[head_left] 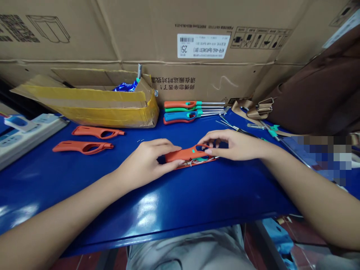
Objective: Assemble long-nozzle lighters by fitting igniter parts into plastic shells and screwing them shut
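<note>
An orange lighter shell half (pixel 182 154) is gripped between both hands over the middle of the blue table. My left hand (pixel 147 157) pinches its rear end with thumb and fingers. At the front, around the trigger loop, my right hand (pixel 236 144) holds it with thumb and fingertips. Directly beneath, partly covered, lies the matching lower shell half (pixel 204 162), with a teal piece and white wire showing inside. Two more orange shell halves, a far one (pixel 97 132) and a near one (pixel 83 147), rest left of my left hand.
Several assembled lighters (pixel 180 117) are stacked behind my hands. A yellow-taped cardboard box (pixel 112 108) stands at the back left, beside a white power strip (pixel 30 131). Screwdriver-like tools and tan strap (pixel 249 108) lie at right. A large carton (pixel 135 45) walls the back.
</note>
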Tool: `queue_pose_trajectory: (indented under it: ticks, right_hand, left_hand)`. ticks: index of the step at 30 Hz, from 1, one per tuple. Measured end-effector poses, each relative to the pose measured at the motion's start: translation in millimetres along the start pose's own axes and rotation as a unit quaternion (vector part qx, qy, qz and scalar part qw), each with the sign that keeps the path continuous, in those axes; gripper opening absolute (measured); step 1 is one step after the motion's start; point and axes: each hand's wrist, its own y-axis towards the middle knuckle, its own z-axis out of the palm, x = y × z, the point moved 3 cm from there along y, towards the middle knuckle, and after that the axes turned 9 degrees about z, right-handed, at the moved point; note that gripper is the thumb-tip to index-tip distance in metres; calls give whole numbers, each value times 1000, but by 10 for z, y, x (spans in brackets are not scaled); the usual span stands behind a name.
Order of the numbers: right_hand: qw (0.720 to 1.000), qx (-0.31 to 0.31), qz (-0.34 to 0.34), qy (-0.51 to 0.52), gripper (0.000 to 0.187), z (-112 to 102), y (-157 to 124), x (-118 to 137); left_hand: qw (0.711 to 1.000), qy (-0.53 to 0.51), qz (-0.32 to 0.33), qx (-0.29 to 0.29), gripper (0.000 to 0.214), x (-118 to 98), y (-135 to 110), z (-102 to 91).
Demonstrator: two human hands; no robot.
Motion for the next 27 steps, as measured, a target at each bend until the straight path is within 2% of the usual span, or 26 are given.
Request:
queue_pose_trajectory:
  ticks: [3, 5, 16, 21, 24, 27]
  right_hand:
    - [993, 25, -63, -96, 36, -68, -53, 7]
    - [990, 26, -69, -118, 37, -84, -64, -5]
    - [992, 37, -22, -120, 39, -14, -40, -2]
    - [993, 26, 2, -119, 41, -141, -102, -36]
    - [988, 4, 19, -150, 32, -245, -139, -87]
    - [986, 25, 44, -160, 25, -259, -137, -131]
  left_hand:
    - [997, -70, -40, 8, 27, 10, 14, 23]
    - [995, -82, -55, 5, 25, 12, 18, 37]
    - [993, -86, -75, -3, 26, 35, 9, 68]
    - [994, -78, -72, -24, 25, 31, 15, 49]
    - [994, -74, -70, -32, 24, 17, 19, 41]
    - [994, -69, -67, -43, 23, 5, 15, 37]
